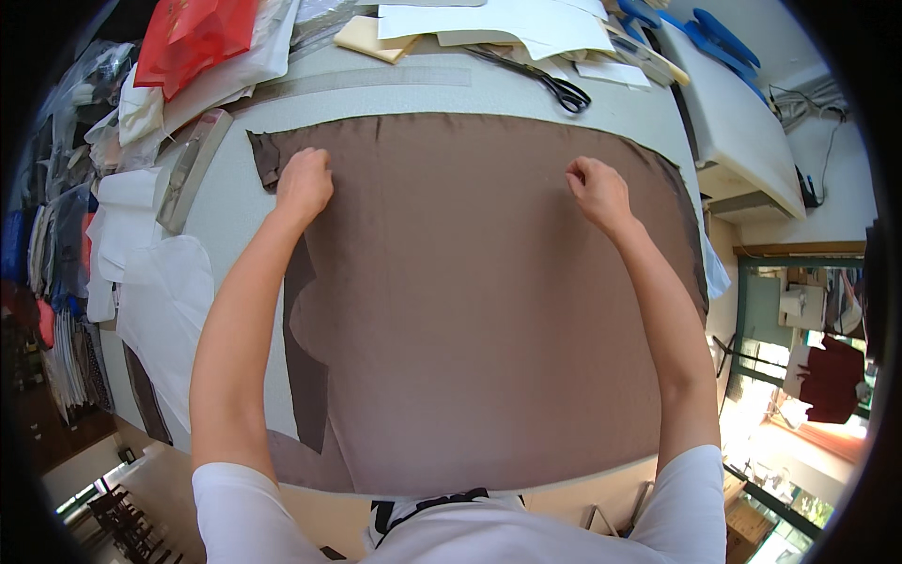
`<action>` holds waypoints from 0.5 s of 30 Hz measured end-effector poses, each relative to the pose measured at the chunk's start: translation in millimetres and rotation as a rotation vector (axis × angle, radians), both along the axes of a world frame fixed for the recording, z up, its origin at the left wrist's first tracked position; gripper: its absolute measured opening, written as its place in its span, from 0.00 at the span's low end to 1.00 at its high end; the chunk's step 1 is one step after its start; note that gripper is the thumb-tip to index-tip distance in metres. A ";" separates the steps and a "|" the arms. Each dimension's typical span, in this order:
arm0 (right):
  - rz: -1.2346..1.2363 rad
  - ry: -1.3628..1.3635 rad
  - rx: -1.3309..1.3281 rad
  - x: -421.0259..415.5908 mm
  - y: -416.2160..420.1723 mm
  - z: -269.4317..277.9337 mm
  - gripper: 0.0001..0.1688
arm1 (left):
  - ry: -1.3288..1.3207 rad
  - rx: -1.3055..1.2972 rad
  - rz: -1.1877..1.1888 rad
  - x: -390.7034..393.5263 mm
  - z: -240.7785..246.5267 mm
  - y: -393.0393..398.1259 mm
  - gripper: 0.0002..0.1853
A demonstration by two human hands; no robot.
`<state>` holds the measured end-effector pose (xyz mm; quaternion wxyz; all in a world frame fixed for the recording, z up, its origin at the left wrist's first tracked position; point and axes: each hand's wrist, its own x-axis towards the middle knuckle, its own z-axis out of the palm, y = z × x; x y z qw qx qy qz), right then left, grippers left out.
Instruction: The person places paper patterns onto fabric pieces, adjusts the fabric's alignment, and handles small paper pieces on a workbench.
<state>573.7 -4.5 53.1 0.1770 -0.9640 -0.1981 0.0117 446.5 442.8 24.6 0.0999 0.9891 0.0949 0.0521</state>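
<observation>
A large piece of brown fabric (465, 296) lies spread over the pale worktable, with a few creases along its far edge. Over its far left part is my left hand (306, 183), fingers curled down. Whether those fingers pinch the cloth is hidden. Beside that hand, the fabric's corner (266, 162) is bunched and darker. My right hand (599, 189) is over the far right part, its fingers curled in and nothing visible in them. A shadow falls on the cloth near it. At the left, a darker brown layer (307, 395) shows beyond a curved cut edge.
Black-handled scissors (564, 95) and a clear ruler (366, 81) lie beyond the fabric. White pattern paper (493, 21) and a red bag (197, 42) are at the back. White pattern pieces (169, 310) lie left. A white machine housing (740, 127) stands right.
</observation>
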 end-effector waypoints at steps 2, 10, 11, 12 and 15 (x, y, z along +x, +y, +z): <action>0.000 0.006 -0.040 32.0 17.7 -6.4 0.09 | -0.036 -0.001 -0.019 21.7 3.3 7.1 0.07; -0.005 0.055 0.022 113.4 49.5 -42.4 0.13 | -0.038 -0.226 0.097 90.0 -29.0 54.5 0.14; -0.001 0.059 0.050 117.6 47.9 -47.4 0.13 | -0.009 -0.261 0.088 95.8 -30.6 55.8 0.14; 0.006 0.058 0.056 118.5 52.2 -49.2 0.12 | 0.022 -0.290 0.090 96.2 -31.9 63.4 0.14; 0.030 0.070 0.015 119.1 57.6 -49.5 0.10 | 0.036 -0.335 0.068 96.7 -41.3 73.6 0.12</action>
